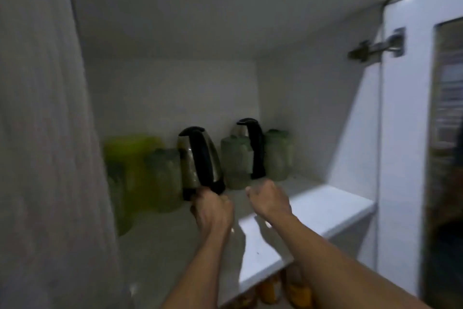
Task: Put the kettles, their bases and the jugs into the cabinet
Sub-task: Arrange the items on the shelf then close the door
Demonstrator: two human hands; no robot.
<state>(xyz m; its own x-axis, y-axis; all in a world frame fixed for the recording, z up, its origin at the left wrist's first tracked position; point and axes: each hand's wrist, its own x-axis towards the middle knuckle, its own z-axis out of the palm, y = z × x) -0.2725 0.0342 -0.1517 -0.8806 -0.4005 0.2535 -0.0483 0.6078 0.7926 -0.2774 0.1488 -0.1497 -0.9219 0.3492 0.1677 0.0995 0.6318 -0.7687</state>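
Inside the open cabinet, a steel kettle with a black handle [198,160] stands tilted on the white shelf [325,208]. My left hand [213,211] grips the lower end of its handle. A second steel kettle [253,148] stands further back to the right. My right hand [268,199] is curled just below the foot of its handle; the blur hides whether they touch. Pale green jugs stand beside the kettles: one at the left [165,178], one between them [235,160], one at the right [278,155]. A yellow-green jug [132,158] stands at the far left.
The cabinet's left side wall [45,133] is close by. The open door with a glass pane [413,133] hangs on a hinge [375,45] at the right. Orange-yellow containers [295,291] show on the level below the shelf.
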